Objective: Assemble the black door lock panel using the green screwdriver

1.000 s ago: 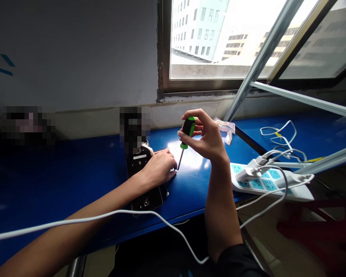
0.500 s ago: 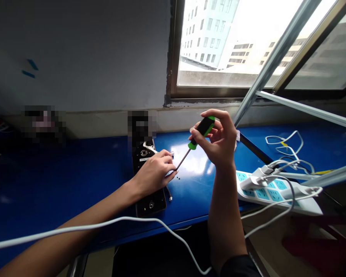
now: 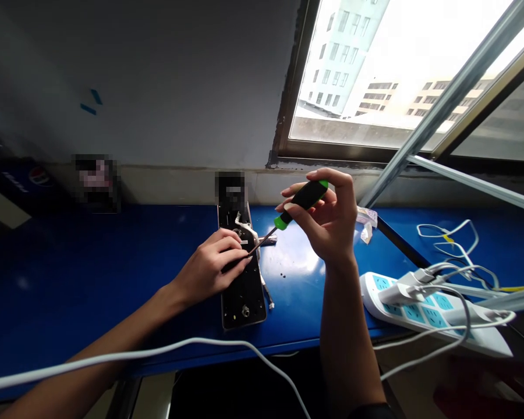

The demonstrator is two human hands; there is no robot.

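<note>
My left hand (image 3: 209, 270) lies across a black electronic door-lock panel (image 3: 244, 299), its fingers pressing on the panel's upper part near a metal latch piece (image 3: 244, 228). My right hand (image 3: 327, 221) grips a screwdriver (image 3: 303, 201) with a black and green handle just above the panel. The thin shaft slants down, and its tip meets the panel by my left fingertips. Several tiny dark screws (image 3: 283, 274) lie on the blue table (image 3: 91, 262) to the right of the panel. My fingers hide what the tip touches.
A white power strip (image 3: 419, 314) with teal sockets and plugged-in chargers sits at right. A white cable (image 3: 157, 348) runs across the front of the table. Loose wires (image 3: 449, 238) lie behind the strip. Metal rails (image 3: 454, 99) slant across the window (image 3: 358, 75).
The view has turned, and the panel now appears more upright. My left hand has shifted up the panel, baring its lower end. The screwdriver has tilted from near upright to a shallow slant.
</note>
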